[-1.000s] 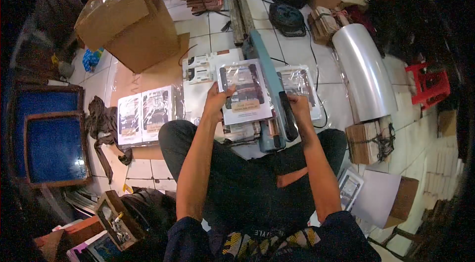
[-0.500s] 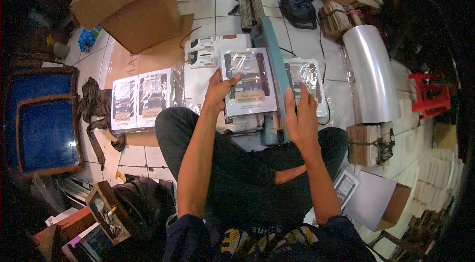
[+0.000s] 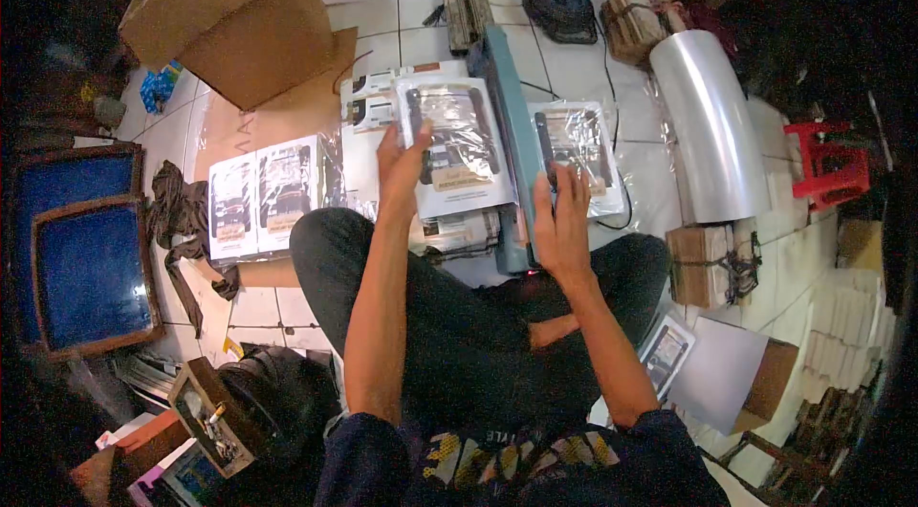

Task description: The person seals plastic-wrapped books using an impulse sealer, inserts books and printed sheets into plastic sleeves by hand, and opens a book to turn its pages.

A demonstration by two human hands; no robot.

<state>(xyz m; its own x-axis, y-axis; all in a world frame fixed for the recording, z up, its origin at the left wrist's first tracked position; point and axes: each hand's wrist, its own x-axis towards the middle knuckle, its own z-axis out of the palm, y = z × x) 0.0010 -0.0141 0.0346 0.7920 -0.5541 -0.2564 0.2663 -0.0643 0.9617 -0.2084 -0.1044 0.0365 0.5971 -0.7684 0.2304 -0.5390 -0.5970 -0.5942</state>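
My left hand (image 3: pixel 402 167) is closed on the left edge of a flat white printed pack (image 3: pixel 464 139) in shiny clear plastic, its thumb on top. The pack's right side lies against a long blue-grey bar sealer (image 3: pixel 513 124). My right hand (image 3: pixel 562 225) lies at the sealer's near part with its fingers stretched out and slightly apart, holding nothing. Just beyond those fingers, right of the sealer, is a second wrapped pack (image 3: pixel 579 139). Beneath the held pack is a stack of white packs (image 3: pixel 361 139). A small red light (image 3: pixel 532 272) shows at the sealer's near end.
Two wrapped packs (image 3: pixel 287 187) lie side by side on flat cardboard at left. Behind them stands a large cardboard box (image 3: pixel 258 38). A big roll of clear film (image 3: pixel 712 129) lies at right, near a red plastic stool (image 3: pixel 830 165). Blue framed screens (image 3: pixel 91 268) are far left.
My right hand has lowered toward the sealer and its fingers have come nearer the bar. A red light now shows at the sealer's near end. The view has shifted slightly.
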